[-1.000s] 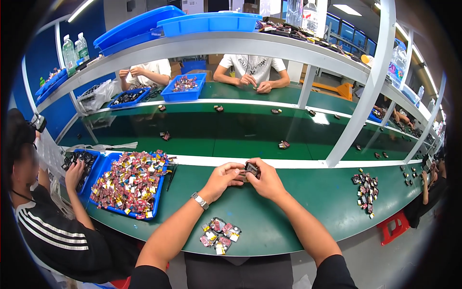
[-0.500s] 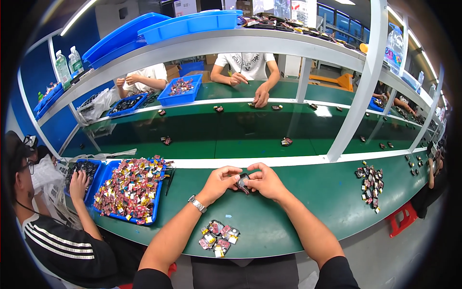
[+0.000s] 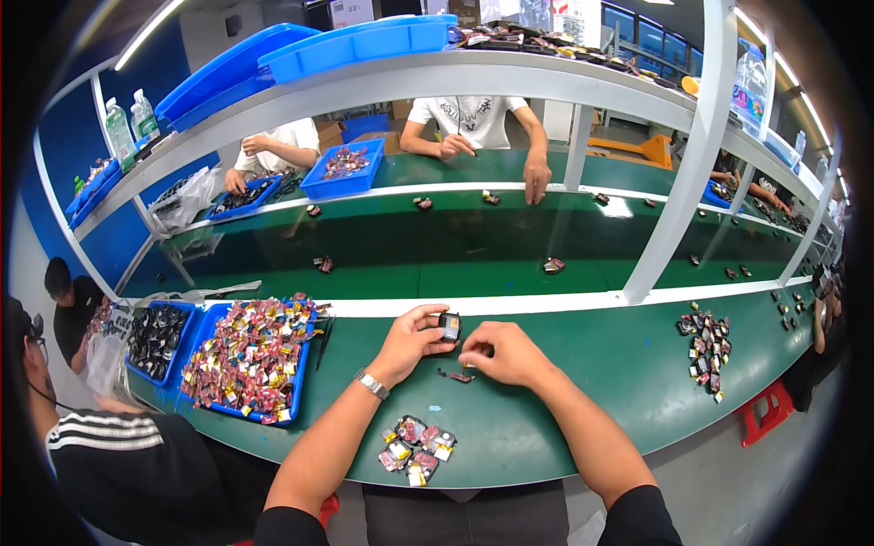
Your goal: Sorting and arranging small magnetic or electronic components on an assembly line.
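Small dark boxy part (image 3: 449, 326), hard and glossy, sits pinched in the left hand (image 3: 411, 338); the right hand (image 3: 506, 353) curls narrow, fingertips down by a tiny piece (image 3: 457, 375) on the smooth green worktop (image 3: 583, 400). Bare room lies right of it. Half a second earlier both hands met around the part

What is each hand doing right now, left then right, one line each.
Left hand: closed on a small dark boxy part, pinched in its fingertips.
Right hand: curled, fingertips down at a small dark and red piece on the green table; grip cannot be told.
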Motion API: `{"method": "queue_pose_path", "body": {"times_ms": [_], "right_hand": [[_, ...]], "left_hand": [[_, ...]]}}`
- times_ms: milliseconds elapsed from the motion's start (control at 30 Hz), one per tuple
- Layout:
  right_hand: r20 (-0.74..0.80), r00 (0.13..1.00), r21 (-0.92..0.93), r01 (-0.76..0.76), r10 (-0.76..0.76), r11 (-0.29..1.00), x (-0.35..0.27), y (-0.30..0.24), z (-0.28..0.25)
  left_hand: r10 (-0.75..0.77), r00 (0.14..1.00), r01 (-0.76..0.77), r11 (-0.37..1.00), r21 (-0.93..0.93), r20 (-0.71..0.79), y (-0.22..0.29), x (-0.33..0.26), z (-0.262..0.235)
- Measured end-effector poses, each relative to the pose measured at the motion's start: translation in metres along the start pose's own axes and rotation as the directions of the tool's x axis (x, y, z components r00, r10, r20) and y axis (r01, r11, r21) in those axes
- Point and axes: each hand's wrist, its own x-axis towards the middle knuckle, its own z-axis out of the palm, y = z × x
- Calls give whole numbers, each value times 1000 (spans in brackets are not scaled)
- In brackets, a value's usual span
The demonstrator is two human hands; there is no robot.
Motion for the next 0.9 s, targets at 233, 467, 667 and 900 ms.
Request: {"method": "queue_pose_path", "body": {"times_ms": [233,467,667,900], "right_hand": [[205,951,-202,273,-232,941,-4,-6,18],[25,1000,506,-1,-14,863,7,17,19],[69,993,834,-110,95,541,10,21,13],[48,991,889,-99,124,446,10,20,13]], "left_hand": [[61,996,-61,998,7,-66,-4,5,-4],[174,979,-170,985,39,-105,-9,8,-14],[189,979,-193,980,-51,-73,-9,7,-14],[101,991,-114,982,-151,-91,1,2,-2]]}}
